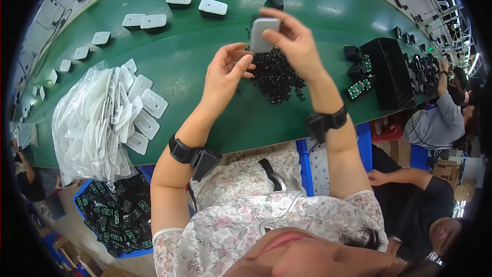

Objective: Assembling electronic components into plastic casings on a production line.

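While the right hand (294,41) gripped a grey rounded-rectangular cover (262,35) above the green tabletop (205,61), its fingers were clamped on the cover's edges, thumb on the near side. The cover hung just above a heap of small black parts (277,76), which hid whatever lay beneath it. At about nine o'clock from the cover, the left hand (225,72) had its thumb and fingers pinched together; whether something tiny sat between them could not be made out. Black bands circled both wrists.

Toward eight o'clock of the hands lay a clear plastic bag of white covers (97,118), its contents blurred by the crinkled film, with more loose ones spilled beside it. Further white covers (212,6) ran along the far tabletop at eleven to twelve o'clock, shrinking and bending toward the rim. At three o'clock stood a black box (390,72) with small green circuit boards (357,89) near it. A blue bin of dark boards (115,213) at seven o'clock was partly cut off by the left forearm. Other people sat at four o'clock, only partly seen.
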Demonstrator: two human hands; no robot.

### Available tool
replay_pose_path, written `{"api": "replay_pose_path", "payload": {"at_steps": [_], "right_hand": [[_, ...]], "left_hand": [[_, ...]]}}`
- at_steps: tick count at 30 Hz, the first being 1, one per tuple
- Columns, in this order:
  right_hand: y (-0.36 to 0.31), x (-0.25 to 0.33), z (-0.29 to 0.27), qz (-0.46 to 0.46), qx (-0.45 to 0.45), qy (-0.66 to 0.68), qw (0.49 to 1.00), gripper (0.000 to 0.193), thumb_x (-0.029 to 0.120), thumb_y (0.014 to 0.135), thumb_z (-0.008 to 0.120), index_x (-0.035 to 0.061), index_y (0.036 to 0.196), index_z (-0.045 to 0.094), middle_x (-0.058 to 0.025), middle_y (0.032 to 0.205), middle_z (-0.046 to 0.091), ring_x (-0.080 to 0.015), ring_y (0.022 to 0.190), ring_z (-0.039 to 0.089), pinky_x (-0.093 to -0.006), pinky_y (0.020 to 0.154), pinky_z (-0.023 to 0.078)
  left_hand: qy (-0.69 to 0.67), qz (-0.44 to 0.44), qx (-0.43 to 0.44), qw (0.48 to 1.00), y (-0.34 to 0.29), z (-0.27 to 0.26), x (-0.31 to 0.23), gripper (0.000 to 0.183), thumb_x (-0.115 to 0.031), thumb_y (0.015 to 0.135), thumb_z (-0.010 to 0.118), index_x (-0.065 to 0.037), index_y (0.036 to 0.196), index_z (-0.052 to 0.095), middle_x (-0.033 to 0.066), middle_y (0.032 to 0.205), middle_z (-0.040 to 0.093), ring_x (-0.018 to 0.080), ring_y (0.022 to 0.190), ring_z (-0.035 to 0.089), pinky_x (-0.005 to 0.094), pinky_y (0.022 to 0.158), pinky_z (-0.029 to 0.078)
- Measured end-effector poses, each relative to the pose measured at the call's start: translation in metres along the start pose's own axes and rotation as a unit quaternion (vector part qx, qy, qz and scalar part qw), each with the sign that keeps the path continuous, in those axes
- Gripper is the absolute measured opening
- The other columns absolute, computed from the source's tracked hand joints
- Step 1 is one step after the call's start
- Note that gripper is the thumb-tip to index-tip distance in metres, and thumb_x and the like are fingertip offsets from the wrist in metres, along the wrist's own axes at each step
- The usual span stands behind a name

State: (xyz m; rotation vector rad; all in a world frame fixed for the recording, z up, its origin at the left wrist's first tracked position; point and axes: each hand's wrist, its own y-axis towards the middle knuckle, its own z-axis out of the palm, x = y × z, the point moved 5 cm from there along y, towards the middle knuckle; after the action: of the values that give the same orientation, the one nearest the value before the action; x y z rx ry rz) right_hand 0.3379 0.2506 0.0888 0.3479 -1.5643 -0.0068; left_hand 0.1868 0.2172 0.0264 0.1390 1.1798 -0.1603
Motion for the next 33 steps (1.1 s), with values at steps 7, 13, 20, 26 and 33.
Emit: {"api": "replay_pose_path", "payload": {"at_steps": [7, 13, 20, 26, 33], "right_hand": [[0.076, -0.038, -0.155, 0.019, -0.081, -0.291, 0.953, 0.035, 0.015, 0.080, 0.070, 0.0036, 0.111, 0.060, -0.0079, 0.098, 0.063, -0.0143, 0.096, 0.057, -0.0270, 0.084, 0.046], [0.103, -0.073, -0.197, 0.180, 0.087, -0.369, 0.907, 0.040, 0.026, 0.083, 0.067, 0.0106, 0.120, 0.061, -0.0034, 0.105, 0.063, -0.0130, 0.095, 0.056, -0.0290, 0.088, 0.042], [0.106, -0.061, -0.203, 0.171, -0.004, -0.416, 0.893, 0.034, 0.028, 0.085, 0.065, 0.0055, 0.111, 0.064, -0.0026, 0.098, 0.064, -0.0115, 0.089, 0.056, -0.0268, 0.082, 0.043], [0.066, -0.036, -0.047, -0.031, 0.081, -0.384, 0.919, 0.015, 0.014, 0.084, 0.064, 0.0017, 0.092, 0.061, -0.0026, 0.080, 0.062, -0.0094, 0.072, 0.054, -0.0240, 0.066, 0.045], [0.044, -0.074, 0.008, -0.031, 0.116, -0.485, 0.866, 0.024, 0.017, 0.074, 0.071, 0.0031, 0.083, 0.054, -0.0122, 0.080, 0.055, -0.0316, 0.076, 0.056, -0.0404, 0.067, 0.045]], "left_hand": [[0.145, 0.042, -0.075, 0.986, 0.003, -0.015, 0.012, 0.036, -0.016, 0.091, 0.058, 0.001, 0.120, 0.048, 0.0098, 0.105, 0.058, 0.0140, 0.080, 0.061, 0.0239, 0.063, 0.050], [0.250, 0.098, -0.084, 0.960, 0.000, -0.015, 0.009, 0.023, -0.013, 0.089, 0.060, -0.002, 0.109, 0.057, 0.0080, 0.099, 0.057, 0.0137, 0.075, 0.059, 0.0247, 0.062, 0.049], [0.266, 0.090, -0.085, 0.956, 0.004, -0.014, 0.011, 0.021, -0.012, 0.088, 0.060, -0.002, 0.106, 0.057, 0.0085, 0.096, 0.057, 0.0139, 0.072, 0.059, 0.0251, 0.059, 0.048], [0.308, 0.109, -0.105, 0.939, 0.000, -0.018, 0.013, 0.020, -0.010, 0.085, 0.061, -0.003, 0.103, 0.057, 0.0097, 0.093, 0.056, 0.0176, 0.067, 0.057, 0.0282, 0.059, 0.047], [0.464, 0.223, -0.092, 0.852, -0.022, -0.013, -0.016, 0.021, -0.013, 0.081, 0.064, -0.004, 0.099, 0.057, 0.0116, 0.093, 0.056, 0.0281, 0.081, 0.058, 0.0367, 0.067, 0.048]]}}
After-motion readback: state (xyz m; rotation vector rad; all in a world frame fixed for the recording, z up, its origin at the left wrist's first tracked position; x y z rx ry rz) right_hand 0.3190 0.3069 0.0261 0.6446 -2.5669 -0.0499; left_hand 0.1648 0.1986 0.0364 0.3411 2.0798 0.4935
